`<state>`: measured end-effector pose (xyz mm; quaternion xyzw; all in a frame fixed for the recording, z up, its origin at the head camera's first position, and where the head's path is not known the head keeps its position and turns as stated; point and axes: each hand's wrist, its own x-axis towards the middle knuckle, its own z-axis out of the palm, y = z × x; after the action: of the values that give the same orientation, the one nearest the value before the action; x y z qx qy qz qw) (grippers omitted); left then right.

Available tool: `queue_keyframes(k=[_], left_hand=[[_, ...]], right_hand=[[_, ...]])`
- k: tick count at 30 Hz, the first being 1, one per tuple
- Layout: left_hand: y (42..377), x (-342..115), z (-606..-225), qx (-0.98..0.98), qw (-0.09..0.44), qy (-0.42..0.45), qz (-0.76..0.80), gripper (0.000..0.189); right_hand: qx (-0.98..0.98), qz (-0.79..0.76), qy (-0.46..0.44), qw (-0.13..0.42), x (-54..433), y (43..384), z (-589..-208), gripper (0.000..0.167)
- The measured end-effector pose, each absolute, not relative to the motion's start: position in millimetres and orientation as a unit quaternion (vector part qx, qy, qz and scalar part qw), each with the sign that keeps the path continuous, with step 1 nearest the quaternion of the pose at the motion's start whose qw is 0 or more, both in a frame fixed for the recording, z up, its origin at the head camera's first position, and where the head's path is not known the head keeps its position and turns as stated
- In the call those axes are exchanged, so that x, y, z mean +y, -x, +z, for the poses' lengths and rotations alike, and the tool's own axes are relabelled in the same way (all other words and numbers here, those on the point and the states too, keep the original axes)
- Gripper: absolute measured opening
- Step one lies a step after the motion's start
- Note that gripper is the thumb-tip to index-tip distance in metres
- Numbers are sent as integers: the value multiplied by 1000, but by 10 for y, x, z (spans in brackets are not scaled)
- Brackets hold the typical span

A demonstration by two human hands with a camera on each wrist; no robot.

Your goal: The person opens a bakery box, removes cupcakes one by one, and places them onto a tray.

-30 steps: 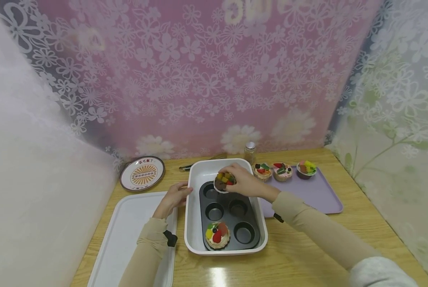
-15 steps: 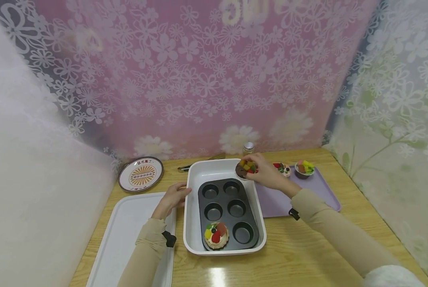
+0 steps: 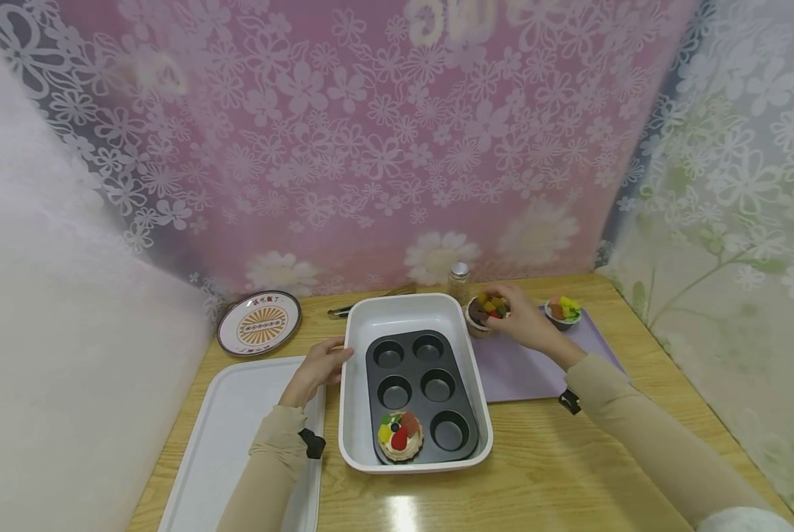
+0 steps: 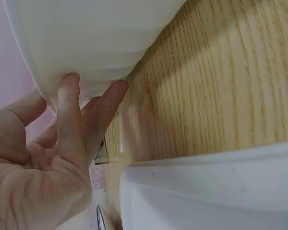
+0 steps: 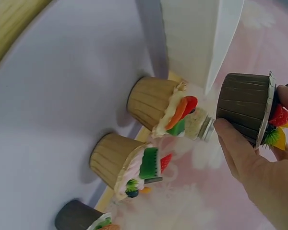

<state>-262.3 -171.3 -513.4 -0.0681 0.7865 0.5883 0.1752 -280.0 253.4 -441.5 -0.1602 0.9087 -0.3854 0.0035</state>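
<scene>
My right hand (image 3: 525,325) holds a chocolate-topped cupcake (image 5: 247,108) with fruit pieces, in the air above the purple tray (image 3: 517,377). Below it stand a cupcake with red and green topping (image 5: 153,103) and a pink-topped cupcake (image 5: 117,163), both in tan cups. A dark-cupped cupcake (image 3: 562,310) sits farther right. My left hand (image 3: 316,369) grips the left side of a white tub (image 3: 415,468), thumb at its rim and fingers (image 4: 69,110) against the outer wall. Inside lies a black muffin tin (image 3: 418,399), with one fruit-topped tart (image 3: 400,437) in its front left well.
A white tray (image 3: 240,436) lies on the wooden table left of the tub. Behind it, a patterned plate (image 3: 261,324) stands near the wall. Tongs (image 3: 370,301) and a glass shaker jar (image 3: 459,282) are at the back.
My right hand has carried the chocolate-topped cupcake from over the muffin tin's back wells, rightward across the tub rim to above the purple tray. My left hand has stayed on the tub.
</scene>
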Motion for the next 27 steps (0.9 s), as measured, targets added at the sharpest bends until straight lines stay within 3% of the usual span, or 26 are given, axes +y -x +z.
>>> queue_keyframes(k=[14, 27], left_hand=[[2631, -1715, -5147, 787, 171, 68, 588, 52], [2610, -1711, -5116, 783, 175, 63, 594, 52]], right_hand=[[925, -345, 157, -23, 2688, 2677, -4672, 55], [925, -342, 163, -13, 2687, 2536, -4924, 50]])
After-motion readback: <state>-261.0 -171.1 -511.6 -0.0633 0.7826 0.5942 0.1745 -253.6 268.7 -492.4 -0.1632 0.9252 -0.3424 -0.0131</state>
